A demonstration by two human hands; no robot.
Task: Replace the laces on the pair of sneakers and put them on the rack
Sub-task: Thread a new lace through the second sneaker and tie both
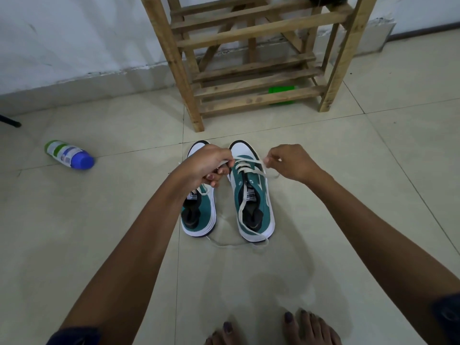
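Observation:
Two teal and white sneakers stand side by side on the tiled floor, toes toward the rack. The right sneaker (254, 195) carries a cream lace (249, 168) crossed through its front eyelets, with loose ends trailing past its heel. My left hand (207, 165) hovers over the left sneaker (199, 217) and pinches one end of that lace. My right hand (291, 161) pinches the other end just right of the shoe. The wooden rack (249, 83) stands directly behind the sneakers.
A white bottle with a blue cap (68, 154) lies on the floor to the left. A green object (281, 90) sits under the rack's lowest shelf. My bare feet (306, 327) are at the bottom edge. A white wall runs behind.

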